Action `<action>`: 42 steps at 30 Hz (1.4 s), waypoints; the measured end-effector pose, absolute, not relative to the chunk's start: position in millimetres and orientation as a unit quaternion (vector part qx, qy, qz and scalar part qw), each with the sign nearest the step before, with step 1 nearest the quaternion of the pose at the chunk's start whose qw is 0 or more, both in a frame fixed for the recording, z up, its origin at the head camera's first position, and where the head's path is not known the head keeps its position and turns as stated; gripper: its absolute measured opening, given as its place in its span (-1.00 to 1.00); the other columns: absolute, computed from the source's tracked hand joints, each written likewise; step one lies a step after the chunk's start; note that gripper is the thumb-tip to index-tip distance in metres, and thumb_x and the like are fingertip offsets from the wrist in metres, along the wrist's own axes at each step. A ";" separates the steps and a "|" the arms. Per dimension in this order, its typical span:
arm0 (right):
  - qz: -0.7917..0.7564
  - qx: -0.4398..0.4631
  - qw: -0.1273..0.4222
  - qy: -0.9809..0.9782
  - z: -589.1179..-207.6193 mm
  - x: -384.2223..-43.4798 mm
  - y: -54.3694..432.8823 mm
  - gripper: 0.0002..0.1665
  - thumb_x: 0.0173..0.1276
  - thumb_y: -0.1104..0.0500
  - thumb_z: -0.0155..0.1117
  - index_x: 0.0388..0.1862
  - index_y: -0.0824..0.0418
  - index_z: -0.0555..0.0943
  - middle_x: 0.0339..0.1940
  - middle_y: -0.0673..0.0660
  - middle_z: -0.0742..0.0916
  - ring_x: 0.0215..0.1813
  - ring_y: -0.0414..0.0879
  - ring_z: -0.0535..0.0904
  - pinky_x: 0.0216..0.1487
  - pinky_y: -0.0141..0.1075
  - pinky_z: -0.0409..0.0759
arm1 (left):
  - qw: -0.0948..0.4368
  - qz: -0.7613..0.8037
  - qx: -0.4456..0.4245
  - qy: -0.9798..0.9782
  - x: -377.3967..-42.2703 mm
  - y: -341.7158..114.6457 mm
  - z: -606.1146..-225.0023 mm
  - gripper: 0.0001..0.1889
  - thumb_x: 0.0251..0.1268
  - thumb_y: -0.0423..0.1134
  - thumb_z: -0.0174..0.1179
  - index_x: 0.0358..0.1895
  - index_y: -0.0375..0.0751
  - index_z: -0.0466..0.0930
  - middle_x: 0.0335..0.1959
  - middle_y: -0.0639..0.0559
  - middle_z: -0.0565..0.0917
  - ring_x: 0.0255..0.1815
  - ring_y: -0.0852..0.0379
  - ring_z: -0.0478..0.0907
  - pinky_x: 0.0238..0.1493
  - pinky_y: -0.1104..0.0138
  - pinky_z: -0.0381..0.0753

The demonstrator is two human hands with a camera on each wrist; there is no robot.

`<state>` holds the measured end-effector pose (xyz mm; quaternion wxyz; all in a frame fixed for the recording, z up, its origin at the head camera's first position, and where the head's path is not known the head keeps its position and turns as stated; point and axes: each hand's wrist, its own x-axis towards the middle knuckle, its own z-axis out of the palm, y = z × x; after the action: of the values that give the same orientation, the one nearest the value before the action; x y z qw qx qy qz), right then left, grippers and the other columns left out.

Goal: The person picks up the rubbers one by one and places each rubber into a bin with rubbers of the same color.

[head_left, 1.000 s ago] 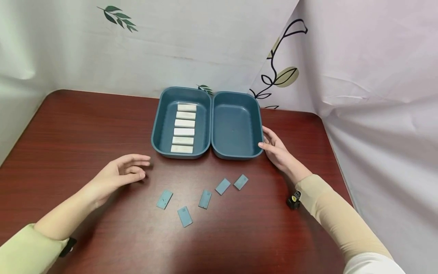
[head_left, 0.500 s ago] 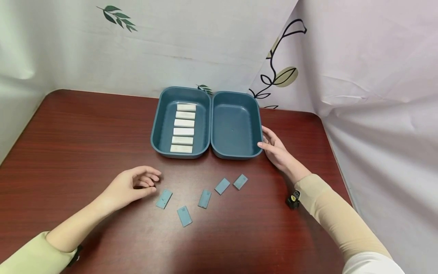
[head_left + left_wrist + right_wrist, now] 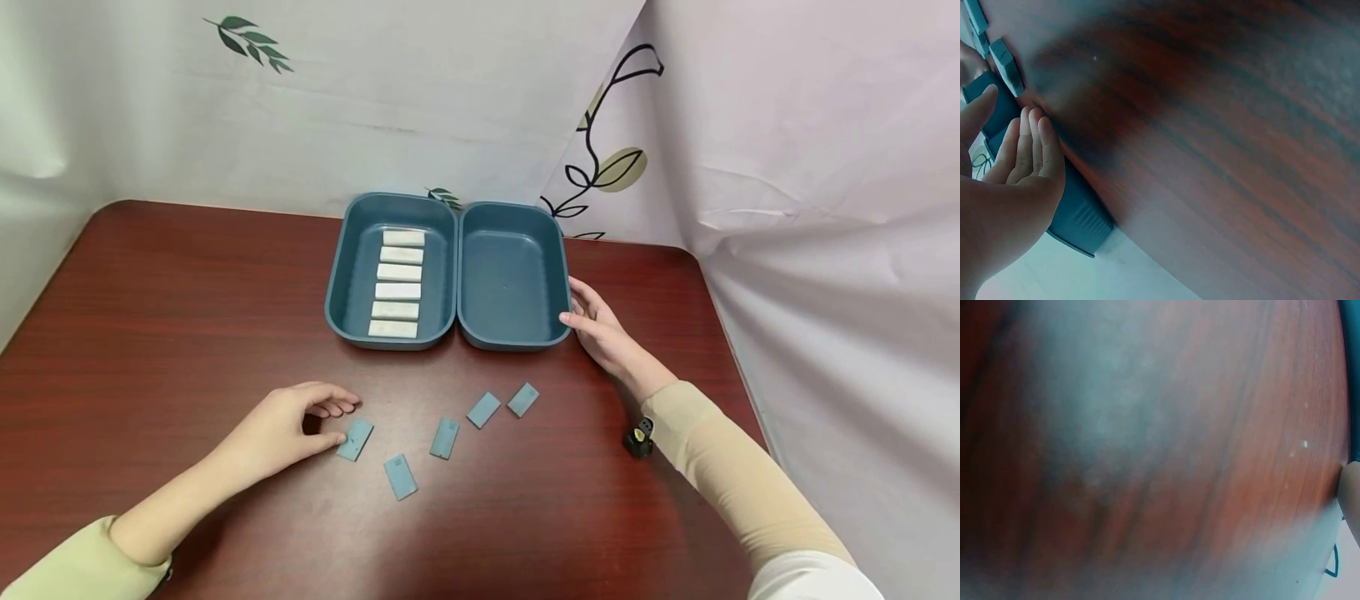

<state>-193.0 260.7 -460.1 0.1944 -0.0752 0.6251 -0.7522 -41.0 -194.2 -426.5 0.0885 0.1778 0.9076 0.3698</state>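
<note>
My left hand (image 3: 288, 425) hovers at the leftmost flat blue tile (image 3: 356, 440), its thumb tip at the tile's left edge and its fingers extended past the upper end. In the left wrist view the fingers (image 3: 1025, 147) are fairly straight, with the thumb apart from them. My right hand (image 3: 603, 333) holds the right side of the right blue tray (image 3: 513, 343), thumb over the rim and fingers along the outer wall. Nothing lies in that tray. The right wrist view catches only a bit of this hand (image 3: 1350, 497) at its edge.
More blue tiles, such as the nearest one (image 3: 401, 477) and the rightmost one (image 3: 523, 400), lie scattered on the brown table (image 3: 525, 517). Beside the right tray stands the left blue tray (image 3: 335, 283), with several white blocks (image 3: 397, 291) in a column. A white curtain (image 3: 360, 108) hangs behind.
My left hand has moved toward me and to the right, from below the left tray to the leftmost blue tile. The right hand keeps its place on the right tray.
</note>
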 end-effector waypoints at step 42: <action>-0.756 -0.061 0.193 0.623 -458.1 -192.4 260.5 -0.11 0.50 0.51 -0.01 0.75 0.32 -0.02 0.62 0.08 0.35 0.48 -0.28 0.39 0.37 -0.54 0.48 | 0.005 0.316 0.291 0.903 -37.0 -192.7 -441.0 -0.44 -0.29 -0.31 0.79 -0.05 0.01 0.82 -0.15 0.32 0.67 -0.21 0.40 0.52 -0.20 0.48 0.60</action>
<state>-192.4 260.5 -458.1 0.1926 -0.0613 0.6226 -0.7560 -37.0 -192.7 -441.0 0.0049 0.2914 0.9030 0.3156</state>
